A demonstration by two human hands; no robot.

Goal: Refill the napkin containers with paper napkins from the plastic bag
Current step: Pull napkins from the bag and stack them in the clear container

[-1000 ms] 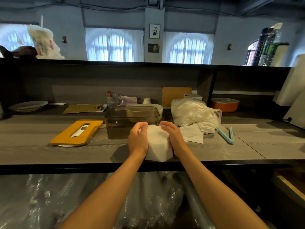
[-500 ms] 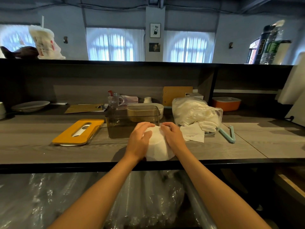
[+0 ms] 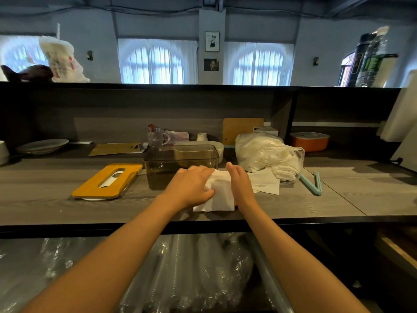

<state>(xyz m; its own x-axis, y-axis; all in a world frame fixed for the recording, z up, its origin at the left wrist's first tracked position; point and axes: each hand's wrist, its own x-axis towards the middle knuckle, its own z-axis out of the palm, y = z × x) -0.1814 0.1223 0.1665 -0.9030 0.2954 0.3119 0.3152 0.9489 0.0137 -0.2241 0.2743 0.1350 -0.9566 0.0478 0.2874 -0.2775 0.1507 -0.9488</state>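
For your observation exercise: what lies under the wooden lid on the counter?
A white edge peeks out beneath the wooden lid, and white shows through its slot. The lid covers the rest, so what it is cannot be told.

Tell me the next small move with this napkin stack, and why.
Probably lift the napkin stack into the container just behind it. Left hand and right hand flank the stack on the counter, and the container's top is open, its lid off to the left.

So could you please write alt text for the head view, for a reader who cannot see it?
Two hands, left hand and right hand, press a stack of white napkins on a grey wooden counter, before an open smoky clear napkin container. Its yellow slotted lid lies left; a plastic bag of napkins sits right.
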